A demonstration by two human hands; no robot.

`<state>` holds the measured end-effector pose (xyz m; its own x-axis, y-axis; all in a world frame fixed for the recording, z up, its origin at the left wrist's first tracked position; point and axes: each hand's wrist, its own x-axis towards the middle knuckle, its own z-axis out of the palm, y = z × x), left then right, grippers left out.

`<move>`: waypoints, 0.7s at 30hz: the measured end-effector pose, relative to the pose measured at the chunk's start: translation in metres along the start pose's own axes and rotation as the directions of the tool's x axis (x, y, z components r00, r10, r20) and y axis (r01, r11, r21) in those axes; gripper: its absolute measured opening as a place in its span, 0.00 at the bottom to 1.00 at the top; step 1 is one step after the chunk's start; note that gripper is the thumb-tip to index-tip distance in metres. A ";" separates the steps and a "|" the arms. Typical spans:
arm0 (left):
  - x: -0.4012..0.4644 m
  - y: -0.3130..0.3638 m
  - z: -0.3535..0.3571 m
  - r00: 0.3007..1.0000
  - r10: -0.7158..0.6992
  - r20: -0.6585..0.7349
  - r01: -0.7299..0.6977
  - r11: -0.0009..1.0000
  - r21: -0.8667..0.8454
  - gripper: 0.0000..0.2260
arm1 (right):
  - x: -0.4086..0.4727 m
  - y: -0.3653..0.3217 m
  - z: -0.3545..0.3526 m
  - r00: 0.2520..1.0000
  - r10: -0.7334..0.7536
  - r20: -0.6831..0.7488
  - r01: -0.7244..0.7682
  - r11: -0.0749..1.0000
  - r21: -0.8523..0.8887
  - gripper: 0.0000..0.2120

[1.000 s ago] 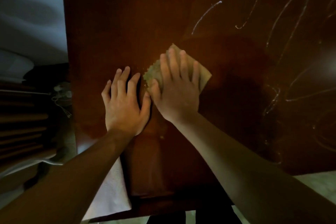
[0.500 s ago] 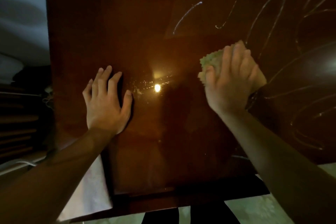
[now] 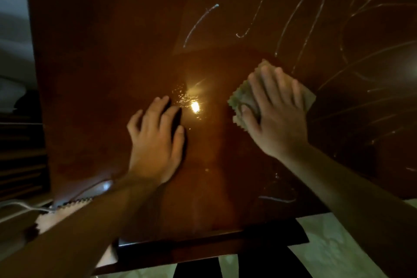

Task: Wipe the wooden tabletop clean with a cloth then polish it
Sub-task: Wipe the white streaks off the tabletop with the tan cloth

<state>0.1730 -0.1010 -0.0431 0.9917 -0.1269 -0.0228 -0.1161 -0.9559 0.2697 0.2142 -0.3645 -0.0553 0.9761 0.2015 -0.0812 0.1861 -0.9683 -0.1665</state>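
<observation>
Right hand (image 3: pixel 278 117) presses flat on a green cloth (image 3: pixel 242 97), fingers (image 3: pixel 266 83) spread over it, right of centre on the dark wooden worktop (image 3: pixel 108 56). Left hand (image 3: pixel 155 140) rests palm-down beside a light glare, fingers slightly apart. White streaks (image 3: pixel 311 18) cover the far right.

I read this as a dim room in a home. The glossy reddish-brown wooden desk (image 3: pixel 108 56) reflects a warm lamp glare (image 3: pixel 195 106) and carries pale scribbled streaks (image 3: pixel 304 29) toward 1 o'clock. At 5 o'clock lies pale green floral-patterned flooring (image 3: pixel 334 248); at 9 o'clock I see dark slatted wooden furniture (image 3: pixel 20 165) and a white cable (image 3: pixel 20 206).
</observation>
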 end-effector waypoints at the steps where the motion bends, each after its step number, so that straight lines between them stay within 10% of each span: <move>1: 0.000 0.014 0.006 0.999 -0.034 0.014 0.034 0.999 -0.013 0.21 | 0.004 0.011 -0.003 0.999 0.031 0.010 -0.031 0.999 -0.020 0.33; 7: -0.003 0.026 0.015 0.995 -0.100 -0.007 0.100 0.994 0.053 0.23 | -0.003 -0.041 0.005 0.977 0.207 -0.043 -0.204 0.976 0.078 0.32; 11: -0.002 0.029 0.017 0.996 -0.086 -0.007 0.087 0.992 0.088 0.23 | -0.052 -0.097 0.019 0.997 -0.079 0.013 0.077 0.992 0.099 0.29; 21: -0.002 0.028 0.017 0.994 -0.099 -0.044 0.102 0.992 0.076 0.24 | -0.055 0.034 0.005 1.000 0.006 -0.018 -0.006 1.000 -0.004 0.31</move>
<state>0.1666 -0.1314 -0.0516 0.9998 -0.0198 -0.0066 -0.0181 -0.9812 0.1920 0.1662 -0.4084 -0.0612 0.9791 0.1927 -0.0643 0.1803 -0.9701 -0.1623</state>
